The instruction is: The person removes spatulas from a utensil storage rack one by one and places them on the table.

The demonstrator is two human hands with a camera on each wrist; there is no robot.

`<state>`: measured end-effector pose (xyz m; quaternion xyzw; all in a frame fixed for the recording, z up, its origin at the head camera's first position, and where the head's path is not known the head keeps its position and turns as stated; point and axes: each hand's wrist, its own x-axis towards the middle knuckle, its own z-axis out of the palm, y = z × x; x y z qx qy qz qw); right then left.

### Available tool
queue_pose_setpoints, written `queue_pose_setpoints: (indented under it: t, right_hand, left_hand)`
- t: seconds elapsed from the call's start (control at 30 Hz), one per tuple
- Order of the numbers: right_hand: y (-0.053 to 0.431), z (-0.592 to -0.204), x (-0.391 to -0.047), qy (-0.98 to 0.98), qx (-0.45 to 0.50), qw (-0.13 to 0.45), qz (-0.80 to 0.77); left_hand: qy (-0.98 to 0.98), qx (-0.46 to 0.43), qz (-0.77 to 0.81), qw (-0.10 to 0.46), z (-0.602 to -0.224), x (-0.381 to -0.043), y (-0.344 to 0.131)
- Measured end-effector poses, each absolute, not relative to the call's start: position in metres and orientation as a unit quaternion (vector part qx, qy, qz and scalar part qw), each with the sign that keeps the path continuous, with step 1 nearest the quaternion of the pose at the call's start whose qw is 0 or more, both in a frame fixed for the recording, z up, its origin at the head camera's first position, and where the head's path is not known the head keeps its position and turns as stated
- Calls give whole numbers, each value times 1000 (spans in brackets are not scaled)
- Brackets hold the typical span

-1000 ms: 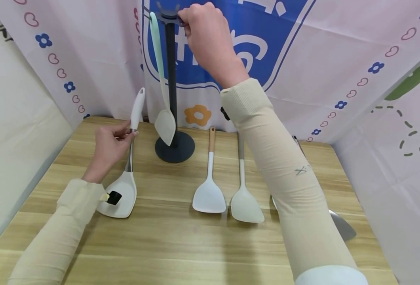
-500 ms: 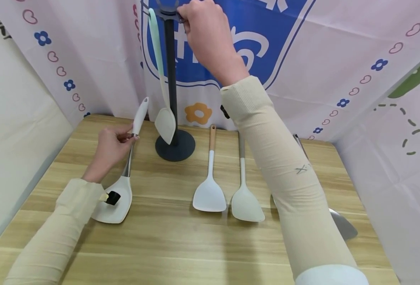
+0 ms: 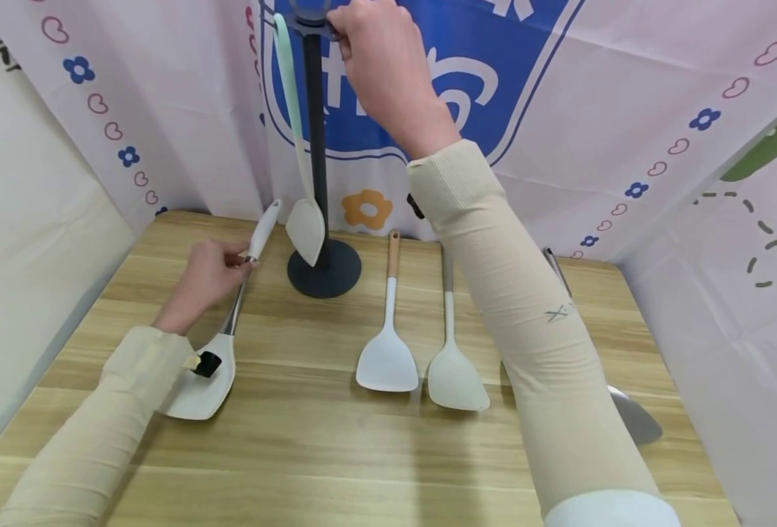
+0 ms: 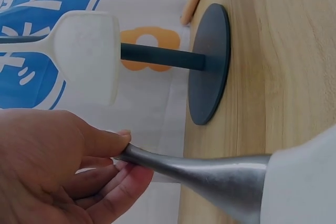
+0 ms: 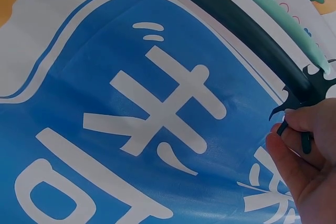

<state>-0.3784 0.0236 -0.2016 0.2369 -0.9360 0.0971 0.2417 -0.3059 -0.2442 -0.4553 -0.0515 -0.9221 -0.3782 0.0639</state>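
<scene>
At the left of the table, my left hand pinches a white spatula where its steel neck meets the white handle. The spatula slants, its head toward me and low over the table. In the left wrist view, thumb and fingers close on the steel neck. My right hand reaches up and grips a hook at the top of a black utensil stand. The right wrist view shows the dark hook crown between thumb and fingers. A mint-handled spatula hangs from the stand's left side.
On the wooden table lie a white spatula with a wooden handle and a cream spatula with a grey handle. My right sleeve partly covers a steel utensil at the right. A printed curtain stands behind.
My left hand has lowered the white spatula; its handle has dropped and tilted right, its head has slid toward me and left. My right hand keeps its grip on the stand.
</scene>
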Motion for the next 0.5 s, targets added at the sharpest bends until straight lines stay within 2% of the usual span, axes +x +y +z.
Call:
queue_pose_setpoints:
  t: [0.5]
  right_hand:
    - [24,-201,-380,-938,236,238,86]
  left_hand:
    - [-939,-52,-341,2,-463,-315,-247]
